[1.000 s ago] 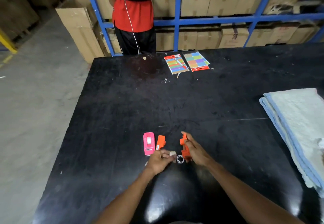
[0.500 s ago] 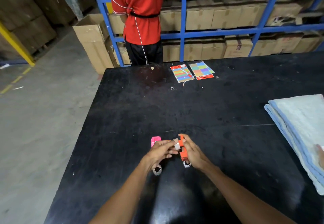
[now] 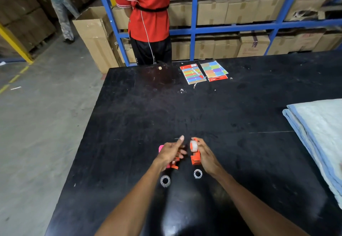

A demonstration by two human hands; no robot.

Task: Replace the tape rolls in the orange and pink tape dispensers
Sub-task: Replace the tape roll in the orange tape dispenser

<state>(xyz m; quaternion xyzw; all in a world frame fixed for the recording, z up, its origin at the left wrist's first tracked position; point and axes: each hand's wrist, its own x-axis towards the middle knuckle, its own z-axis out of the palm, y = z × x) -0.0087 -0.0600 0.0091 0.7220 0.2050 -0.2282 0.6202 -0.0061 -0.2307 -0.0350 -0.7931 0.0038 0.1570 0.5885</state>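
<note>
Blue shelving stacked with cardboard boxes backs a black table. Beyond the table's far edge stands a person in red, cropped above the shoulders. Near its front edge, the right hand clasps the orange dispenser bearing a white tape roll; the left hand, fingers loosely spread, hides most of the pink dispenser.

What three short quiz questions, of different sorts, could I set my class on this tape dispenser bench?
1. True or false: the right hand holds the orange dispenser body with a white tape roll at its top.
2. How many clear empty tape cores lie on the black table near the wrists?
3. Which is mostly hidden by the left hand? A: pink dispenser; B: sticky-note packs; C: folded blanket.

Key: 1 true; 2 two; 3 A.
</note>
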